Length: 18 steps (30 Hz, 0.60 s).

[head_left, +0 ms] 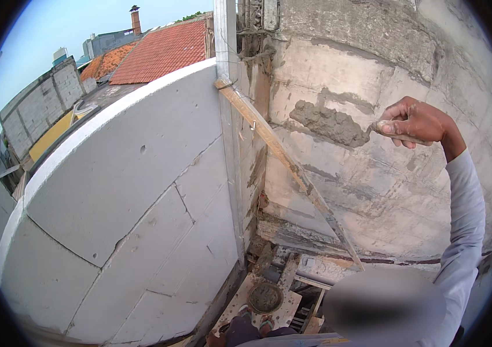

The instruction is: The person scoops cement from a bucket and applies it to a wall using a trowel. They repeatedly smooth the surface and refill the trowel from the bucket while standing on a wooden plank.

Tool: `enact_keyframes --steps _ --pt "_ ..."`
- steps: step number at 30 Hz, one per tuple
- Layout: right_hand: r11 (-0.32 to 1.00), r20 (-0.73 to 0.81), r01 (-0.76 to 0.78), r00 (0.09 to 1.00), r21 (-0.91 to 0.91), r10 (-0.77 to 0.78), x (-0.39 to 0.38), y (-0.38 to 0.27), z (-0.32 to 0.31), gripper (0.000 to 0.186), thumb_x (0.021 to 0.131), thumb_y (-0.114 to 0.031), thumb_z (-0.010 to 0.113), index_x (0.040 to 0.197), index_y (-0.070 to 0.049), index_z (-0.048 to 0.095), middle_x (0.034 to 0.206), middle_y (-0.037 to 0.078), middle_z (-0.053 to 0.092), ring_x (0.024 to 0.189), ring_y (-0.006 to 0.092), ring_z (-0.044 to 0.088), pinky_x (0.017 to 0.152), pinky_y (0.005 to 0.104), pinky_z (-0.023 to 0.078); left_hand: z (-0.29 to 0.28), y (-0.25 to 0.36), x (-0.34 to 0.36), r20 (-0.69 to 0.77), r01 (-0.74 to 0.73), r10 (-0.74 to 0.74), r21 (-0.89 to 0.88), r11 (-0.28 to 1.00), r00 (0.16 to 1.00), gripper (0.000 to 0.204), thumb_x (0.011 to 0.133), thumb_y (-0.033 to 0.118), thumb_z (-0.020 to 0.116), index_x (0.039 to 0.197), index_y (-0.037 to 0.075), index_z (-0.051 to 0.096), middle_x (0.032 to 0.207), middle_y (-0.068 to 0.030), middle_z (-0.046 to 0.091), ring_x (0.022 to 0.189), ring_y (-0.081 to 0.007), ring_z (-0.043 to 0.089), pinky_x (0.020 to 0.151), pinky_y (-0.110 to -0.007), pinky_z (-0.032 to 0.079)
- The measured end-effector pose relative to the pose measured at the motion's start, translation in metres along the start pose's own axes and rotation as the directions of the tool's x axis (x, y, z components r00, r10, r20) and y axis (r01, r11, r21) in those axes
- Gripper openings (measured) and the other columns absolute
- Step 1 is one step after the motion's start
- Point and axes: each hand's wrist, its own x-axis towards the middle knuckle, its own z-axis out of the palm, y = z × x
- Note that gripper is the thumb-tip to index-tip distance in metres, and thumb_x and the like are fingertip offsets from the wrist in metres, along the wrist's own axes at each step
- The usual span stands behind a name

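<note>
My right hand (pixel 411 121), raised at the upper right, is closed around the handle of a trowel (pixel 372 128). Grey wet mortar (pixel 330 123) covers the blade, which points left in front of the rough wall (pixel 362 191). Whether the mortar touches the wall, I cannot tell. At the bottom edge, a patch of skin beside my dark trousers appears to be my left hand (pixel 216 339); its fingers cannot be made out. Near my feet, a round bucket (pixel 265 298) holds more grey mortar.
A white block wall (pixel 136 191) curves along the left. Beside its end stands an upright metal post (pixel 228 127). A wooden batten (pixel 283 150) slopes down across the corner. Planks (pixel 288 272) and gaps lie around my feet. A blurred patch hides part of the lower right.
</note>
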Motion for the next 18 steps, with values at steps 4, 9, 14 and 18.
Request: enact_keyframes --steps 4,9,14,18 --pt "0.977 -0.308 0.053 0.944 -0.206 -0.116 0.093 -0.058 -0.072 0.042 0.1 -0.044 0.067 0.086 -0.004 0.072 0.064 0.001 0.063 0.048 0.0071 0.055 0.039 0.027 0.041 -0.008 0.015 0.023 0.061 0.056 -0.052 -0.07 0.996 0.997 0.055 0.088 0.04 0.062 0.127 0.001 0.065 0.127 -0.0315 0.063 0.116 -0.0461 0.063 0.099 -0.052 0.051" --pt "0.7 -0.623 -0.067 0.522 -0.711 -0.583 0.288 -0.07 -0.112 0.037 0.095 -0.037 0.067 0.096 -0.001 0.074 0.092 0.019 0.074 0.084 0.0359 0.072 0.071 0.0505 0.057 -0.014 0.024 0.05 0.154 0.089 -0.069 -0.127 0.988 0.986 0.055 0.088 0.038 0.064 0.127 -0.001 0.064 0.127 -0.0314 0.063 0.117 -0.0442 0.063 0.099 -0.05 0.051" --pt "0.879 -0.791 -0.111 0.5 -0.463 -0.353 0.331 -0.12 -0.009 0.028 0.092 -0.018 0.056 0.11 -0.005 0.072 0.114 0.021 0.073 0.107 0.0404 0.07 0.09 0.0494 0.057 -0.033 -0.03 0.017 0.229 0.317 -0.277 -0.162 0.935 0.933 0.056 0.088 0.036 0.067 0.128 -0.003 0.062 0.128 -0.0313 0.062 0.117 -0.0422 0.062 0.1 -0.049 0.051" --pt "0.857 -0.815 -0.058 0.348 -0.512 -0.463 0.321 -0.032 -0.01 0.038 0.095 -0.038 0.06 0.107 -0.003 0.069 0.108 0.026 0.07 0.105 0.0466 0.065 0.091 0.0556 0.052 -0.016 -0.05 0.043 0.275 0.189 -0.146 -0.135 0.973 0.95 0.054 0.087 0.034 0.068 0.126 -0.003 0.064 0.127 -0.0305 0.063 0.117 -0.0413 0.063 0.1 -0.048 0.051"
